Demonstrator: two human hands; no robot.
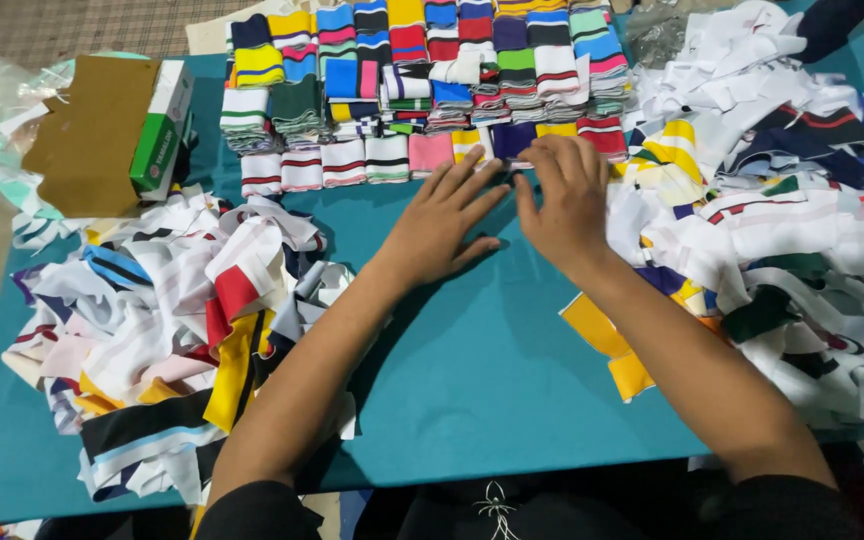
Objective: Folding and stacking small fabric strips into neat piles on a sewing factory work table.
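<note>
My left hand (pixel 442 222) lies flat on the teal cloth (pixel 472 380), fingers spread and pointing toward the stacked pieces. My right hand (pixel 564 195) is beside it, fingers curled over the edge of a dark purple folded knit piece (pixel 508 140) in the front row of stacks; its fingertips touch that piece. The folded striped knit pieces (pixel 422 70) stand in neat rows at the far side of the table, in many colours. Whether my right hand pinches the purple piece or only presses it is unclear.
A loose heap of striped fabric strips (pixel 167 330) lies at the left, a larger heap (pixel 782 240) at the right. A green and white box (pixel 162 130) and brown cardboard (pixel 87 135) sit at the far left corner.
</note>
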